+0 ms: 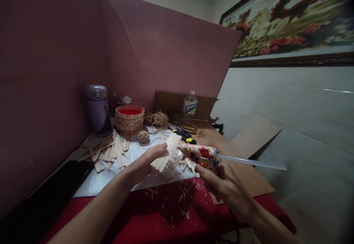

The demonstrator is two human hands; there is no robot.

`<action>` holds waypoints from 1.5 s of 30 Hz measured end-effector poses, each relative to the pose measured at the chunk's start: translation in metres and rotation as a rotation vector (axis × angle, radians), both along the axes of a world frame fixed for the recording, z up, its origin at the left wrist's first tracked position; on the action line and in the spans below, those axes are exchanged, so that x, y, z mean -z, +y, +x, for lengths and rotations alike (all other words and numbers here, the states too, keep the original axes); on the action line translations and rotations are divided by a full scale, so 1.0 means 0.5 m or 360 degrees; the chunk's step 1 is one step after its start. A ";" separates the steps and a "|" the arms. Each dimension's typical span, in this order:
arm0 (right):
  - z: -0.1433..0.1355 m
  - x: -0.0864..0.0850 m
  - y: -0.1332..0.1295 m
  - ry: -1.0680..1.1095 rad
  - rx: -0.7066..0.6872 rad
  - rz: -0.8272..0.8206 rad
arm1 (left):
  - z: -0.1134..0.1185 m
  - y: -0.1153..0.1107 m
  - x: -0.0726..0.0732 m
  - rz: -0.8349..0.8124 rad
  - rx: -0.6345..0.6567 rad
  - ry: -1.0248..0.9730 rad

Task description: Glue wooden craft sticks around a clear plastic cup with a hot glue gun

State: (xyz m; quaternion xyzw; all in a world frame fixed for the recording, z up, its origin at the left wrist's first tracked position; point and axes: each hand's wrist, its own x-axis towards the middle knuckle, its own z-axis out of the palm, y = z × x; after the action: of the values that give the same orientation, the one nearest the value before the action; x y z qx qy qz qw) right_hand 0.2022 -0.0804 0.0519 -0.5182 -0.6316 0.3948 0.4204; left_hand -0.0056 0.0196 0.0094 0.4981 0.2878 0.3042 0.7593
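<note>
My left hand [148, 161] is closed around a clear plastic container [168, 171] with several flat craft sticks [167, 152] side by side along its wall. My right hand [221, 182] grips a flower-patterned hot glue gun [203, 154], a small red light glowing on its body. From the gun's rear end a long translucent glue stick [253, 162] juts to the right. The nozzle points left, close to the sticks on the container; whether it touches them I cannot tell. The fingertips of my left hand are hidden behind the container.
Loose craft sticks [106, 150] are piled on white paper at left, near a purple flask [97, 111]. Behind stand a stick-covered bowl [129, 120], twine [159, 118], a twine ball [143, 137], yellow-black pliers [184, 136], scissors [188, 127] and a bottle [190, 104]. Cardboard [235, 174] lies at right.
</note>
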 end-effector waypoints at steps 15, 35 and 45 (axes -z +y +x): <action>0.003 0.009 -0.001 -0.0028 0.0010 -0.0005 | 0.001 -0.005 -0.016 0.0072 0.0037 0.0042; 0.013 0.024 0.004 -0.0019 0.0149 -0.0075 | 0.000 0.001 0.003 0.0033 0.0061 -0.0012; 0.018 0.020 0.004 -0.0048 0.0141 -0.0054 | 0.002 -0.003 -0.002 0.0004 0.0007 0.0016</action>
State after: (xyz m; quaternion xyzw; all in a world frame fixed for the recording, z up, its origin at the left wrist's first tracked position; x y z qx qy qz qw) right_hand 0.2111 -0.0784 0.0419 -0.5585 -0.6076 0.3785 0.4191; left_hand -0.0045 0.0182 0.0103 0.5011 0.2902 0.3005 0.7579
